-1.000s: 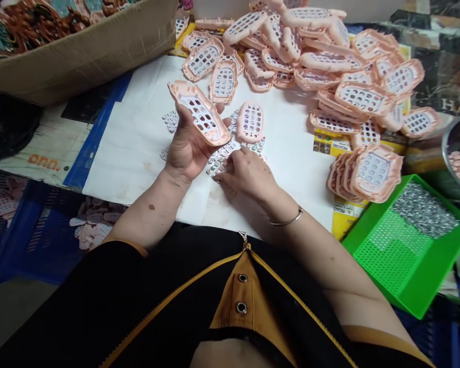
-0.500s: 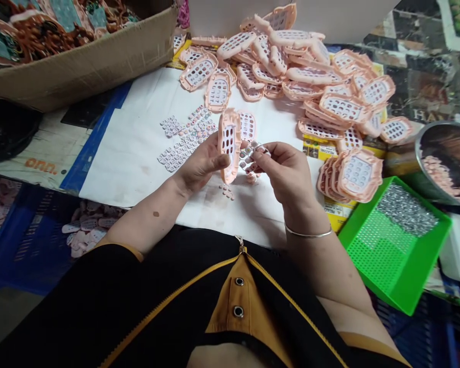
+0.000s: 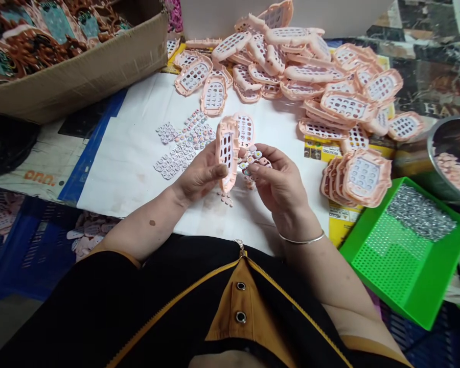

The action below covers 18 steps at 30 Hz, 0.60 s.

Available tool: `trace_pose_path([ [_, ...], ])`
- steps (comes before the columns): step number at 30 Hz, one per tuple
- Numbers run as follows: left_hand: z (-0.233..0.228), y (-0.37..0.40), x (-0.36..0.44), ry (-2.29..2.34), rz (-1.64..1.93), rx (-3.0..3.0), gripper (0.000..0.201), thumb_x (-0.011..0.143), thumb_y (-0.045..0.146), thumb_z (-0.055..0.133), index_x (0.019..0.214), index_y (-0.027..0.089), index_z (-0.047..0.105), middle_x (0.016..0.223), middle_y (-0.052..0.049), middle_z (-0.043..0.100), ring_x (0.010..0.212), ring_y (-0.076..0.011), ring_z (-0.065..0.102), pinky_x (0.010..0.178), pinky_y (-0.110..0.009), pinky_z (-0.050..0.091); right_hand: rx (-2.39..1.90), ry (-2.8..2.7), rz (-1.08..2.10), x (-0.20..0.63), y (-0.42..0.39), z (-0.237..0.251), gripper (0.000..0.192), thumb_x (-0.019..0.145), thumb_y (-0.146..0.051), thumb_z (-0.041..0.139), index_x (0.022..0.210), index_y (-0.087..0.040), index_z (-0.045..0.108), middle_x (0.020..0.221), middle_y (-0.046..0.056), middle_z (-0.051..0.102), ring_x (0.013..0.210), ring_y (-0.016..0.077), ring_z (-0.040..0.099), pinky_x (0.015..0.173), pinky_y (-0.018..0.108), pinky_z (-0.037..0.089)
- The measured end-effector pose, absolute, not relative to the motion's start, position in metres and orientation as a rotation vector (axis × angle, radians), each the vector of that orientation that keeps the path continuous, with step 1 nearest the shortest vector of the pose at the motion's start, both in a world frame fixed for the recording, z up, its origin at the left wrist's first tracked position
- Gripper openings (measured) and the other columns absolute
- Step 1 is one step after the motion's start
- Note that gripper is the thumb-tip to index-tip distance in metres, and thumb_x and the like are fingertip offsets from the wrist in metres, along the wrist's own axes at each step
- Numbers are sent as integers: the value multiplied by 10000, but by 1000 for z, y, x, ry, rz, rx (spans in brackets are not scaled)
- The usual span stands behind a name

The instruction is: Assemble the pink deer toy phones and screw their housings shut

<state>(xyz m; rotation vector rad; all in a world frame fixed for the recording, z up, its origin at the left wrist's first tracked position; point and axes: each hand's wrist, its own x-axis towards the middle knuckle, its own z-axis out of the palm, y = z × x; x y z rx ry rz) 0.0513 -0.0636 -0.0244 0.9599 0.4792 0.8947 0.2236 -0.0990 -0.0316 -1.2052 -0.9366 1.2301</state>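
holding a pink shell [image 3: 227,153] nearly on edge in the left grip [image 3: 193,174], with rows of holes showing; closed around its lower half, thumb on the near face, fingers mostly hidden behind, leaving the upper end free above the hold.

pinching a button cluster [image 3: 252,162] in the right grip [image 3: 281,181], narrowed between thumb and fingers, just right of the shell; cannot tell whether touching its edge. compared with a second ago, have swung the shell from a tilt to nearly upright and have raised the cluster from low over the tabletop [image 3: 111,168]; compared with half a second ago, now showing coloured button faces more plainly. judging by that, past picking up and into bringing the two parts together, though not yet joined.

just beyond the shell, partly hidden by it, can see a second shell [image 3: 245,128]. below it, small pink pieces [image 3: 225,199]. to its left, loose buttons [image 3: 174,159] in patches. farther beyond, a heap of shells [image 3: 310,74]. well off to its right, a stack of shells [image 3: 362,176], then a green basket [image 3: 433,286] with metal bits [image 3: 421,212] inside.
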Motion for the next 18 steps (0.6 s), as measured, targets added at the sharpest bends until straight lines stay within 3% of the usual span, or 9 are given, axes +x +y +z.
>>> trace_pose_path([
  [5, -29, -62, 51, 481, 954, 899, 660, 629, 675, 821, 1095, 224, 696, 1146, -78, 730, 1245, -316, 620, 1039, -428, 486, -1264, -1127, 644, 217, -104, -31, 191, 837, -335, 679, 1019, -281, 691, 964, 28, 717, 849, 189, 678, 775, 410, 587],
  [11, -21, -68, 56, 452, 814, 872, 719, 586, 533, 908, 1181, 248, 624, 1013, -28, 705, 1064, -242, 682, 834, -309, 553, -1264, -1715, -89, 207, -111, -15, 239, 939, -202, 534, 1102, -252, 703, 906, 56, 678, 798, 181, 639, 696, 368, 543],
  [15, -24, -67, 53, 442, 791, 909, 758, 598, 543, 902, 1222, 243, 593, 1070, -37, 687, 979, -211, 697, 742, -264, 543, -1108, -1919, -117, 206, -111, -14, 261, 965, -208, 519, 1194, -212, 644, 976, 86, 667, 870, 194, 623, 758, 377, 534],
  [18, -30, -64, 49, 436, 739, 887, 854, 578, 615, 882, 1281, 259, 552, 1039, -39, 697, 886, -208, 711, 666, -272, 538, -1026, -2040, -9, 211, -113, -13, 334, 1002, -334, 501, 1283, -176, 587, 1067, 112, 654, 962, 209, 615, 825, 390, 537],
])
